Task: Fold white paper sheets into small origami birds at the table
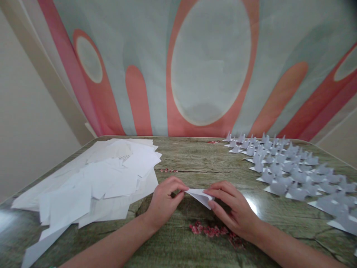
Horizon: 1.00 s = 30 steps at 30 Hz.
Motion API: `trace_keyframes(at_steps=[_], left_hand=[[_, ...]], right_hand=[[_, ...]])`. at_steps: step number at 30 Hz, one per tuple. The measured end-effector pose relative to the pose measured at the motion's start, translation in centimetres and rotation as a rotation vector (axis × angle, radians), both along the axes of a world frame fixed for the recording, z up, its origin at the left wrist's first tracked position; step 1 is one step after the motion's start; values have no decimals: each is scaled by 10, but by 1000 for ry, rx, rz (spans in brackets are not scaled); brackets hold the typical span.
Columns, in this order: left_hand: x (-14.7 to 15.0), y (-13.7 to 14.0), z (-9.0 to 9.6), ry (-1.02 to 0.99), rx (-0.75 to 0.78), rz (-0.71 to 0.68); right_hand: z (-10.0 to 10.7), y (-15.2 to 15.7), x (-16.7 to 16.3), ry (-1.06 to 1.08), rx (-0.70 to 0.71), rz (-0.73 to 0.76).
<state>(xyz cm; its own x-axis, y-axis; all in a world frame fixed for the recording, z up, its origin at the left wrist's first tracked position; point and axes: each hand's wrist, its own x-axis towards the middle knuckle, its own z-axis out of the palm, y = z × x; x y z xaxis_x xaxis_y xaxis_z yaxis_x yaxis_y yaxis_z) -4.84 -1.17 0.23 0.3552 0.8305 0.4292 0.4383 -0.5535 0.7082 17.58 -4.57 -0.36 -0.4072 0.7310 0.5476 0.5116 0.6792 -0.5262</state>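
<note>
A small piece of folded white paper (198, 195) is held between my two hands, just above the front middle of the table. My left hand (167, 199) pinches its left tip between thumb and forefinger. On the other side my right hand (232, 208) grips the right part, thumb below and fingers above. The paper has a pointed, triangular shape with an opening between its layers facing me. Part of its right end is hidden behind my right fingers.
A loose heap of white paper sheets (111, 182) covers the left of the wood-patterned table (189, 156). Rows of folded white paper figures (281, 163) stand along the right side. Behind the table hangs a backdrop (156, 44) with coral shapes.
</note>
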Motion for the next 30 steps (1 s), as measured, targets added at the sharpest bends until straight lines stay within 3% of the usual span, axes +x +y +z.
trace_keyframes(at_steps=[7, 12, 16, 30], left_hand=[[1, -2, 2, 69, 53, -38], [3, -14, 8, 269, 366, -31], [7, -31, 13, 375, 537, -145], [12, -29, 17, 455, 489, -245]], right_hand=[[-2, 3, 1, 10, 10, 4], [-1, 0, -2, 66, -47, -28], [0, -1, -5, 111, -94, -43], [-6, 0, -6, 152, -147, -172]])
